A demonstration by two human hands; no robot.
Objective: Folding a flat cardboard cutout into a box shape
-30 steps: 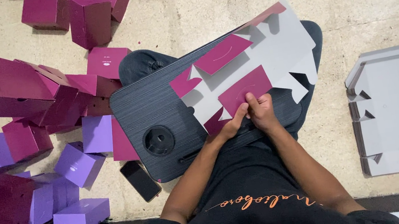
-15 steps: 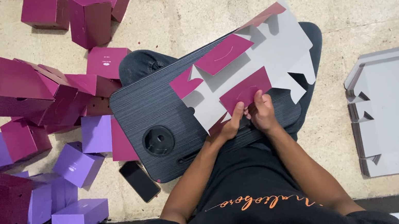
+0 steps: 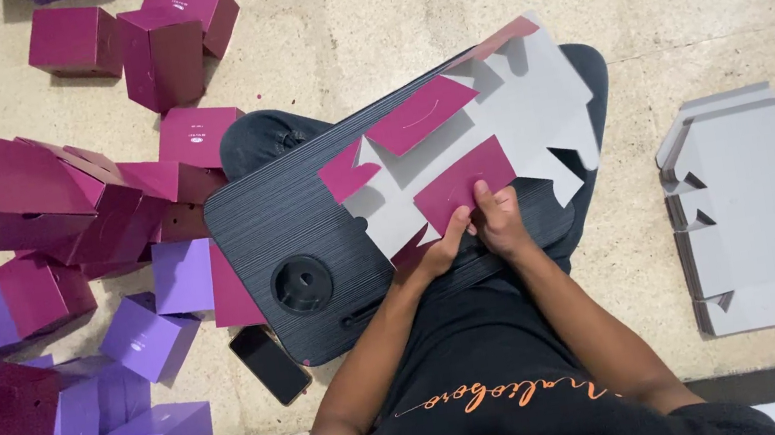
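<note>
Your left hand [image 3: 440, 248] and right hand [image 3: 499, 222] pinch the near magenta flap of the flat box blank [image 3: 478, 139] lying on the dark lap tray [image 3: 277, 223]. It looks light, thin and easily creased; hold it along fold lines. Its long axis runs diagonally, up to the right.

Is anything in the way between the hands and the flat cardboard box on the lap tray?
No. The left hand and right hand already press directly on the flat cardboard box, at its magenta flap, atop the black tray.
</note>
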